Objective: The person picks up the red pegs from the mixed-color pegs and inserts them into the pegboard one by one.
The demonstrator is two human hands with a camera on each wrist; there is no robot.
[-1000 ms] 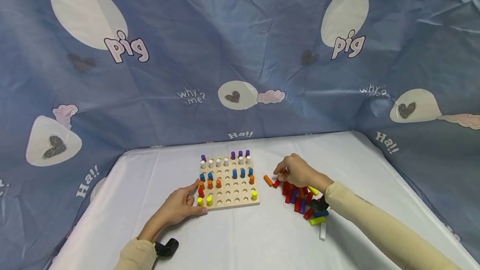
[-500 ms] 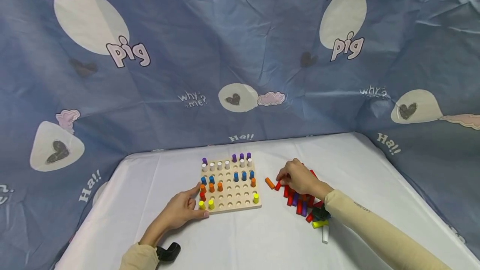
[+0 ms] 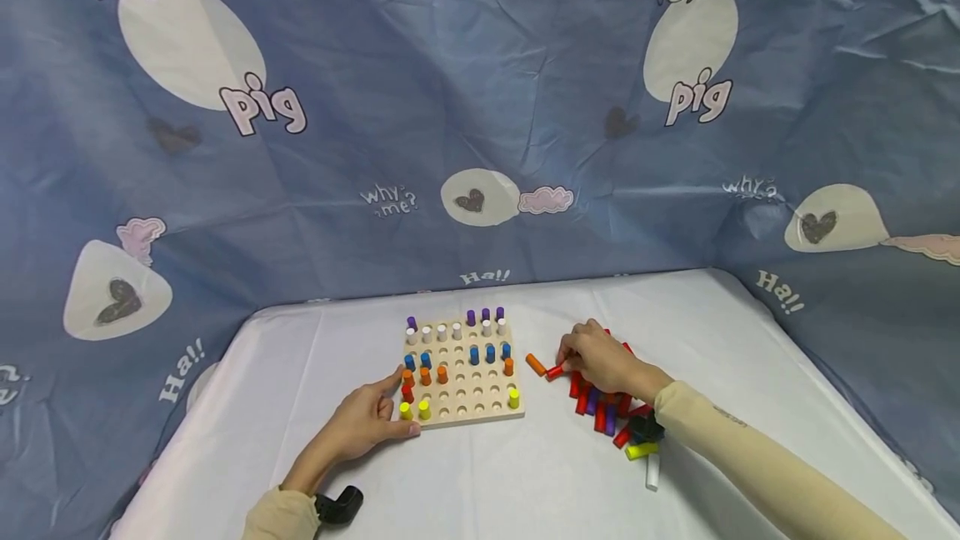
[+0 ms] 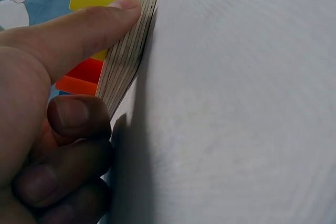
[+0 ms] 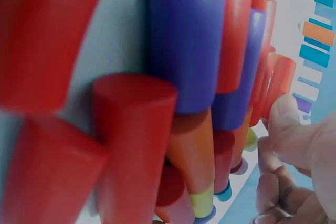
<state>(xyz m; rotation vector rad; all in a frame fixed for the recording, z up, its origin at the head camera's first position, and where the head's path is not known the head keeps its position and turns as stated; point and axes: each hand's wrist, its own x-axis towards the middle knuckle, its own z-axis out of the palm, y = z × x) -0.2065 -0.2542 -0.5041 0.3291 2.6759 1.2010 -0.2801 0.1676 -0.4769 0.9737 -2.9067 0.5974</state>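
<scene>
A light wooden pegboard (image 3: 472, 419) lies left of the table's middle with coloured pegs upright in rows: purple at the back, then white, blue, orange, one red, and yellow in front. My left hand (image 3: 367, 417) holds its near left corner, thumb along the front edge and index finger at the left side. In the left wrist view the thumb presses the layered board edge (image 4: 123, 59); the other fingers are curled. Right of the board, my right hand (image 3: 600, 357) pinches a red peg (image 3: 553, 373) lying by the pile. The right wrist view shows the thumb against that red peg (image 5: 281, 80).
Under and around the right hand lies a pile of loose red, purple (image 3: 611, 420), yellow (image 3: 641, 450) and other pegs. An orange peg (image 3: 536, 364) lies between pile and board; a white peg (image 3: 652, 472) lies nearest me. A blue printed curtain (image 3: 337, 232) hangs behind the white tabletop (image 3: 315, 357).
The right hand has drawn back from over the pile's left part, and the red peg at its fingertips has turned flatter. A yellow peg seen near the fingers earlier is hidden. The left hand stays put.
</scene>
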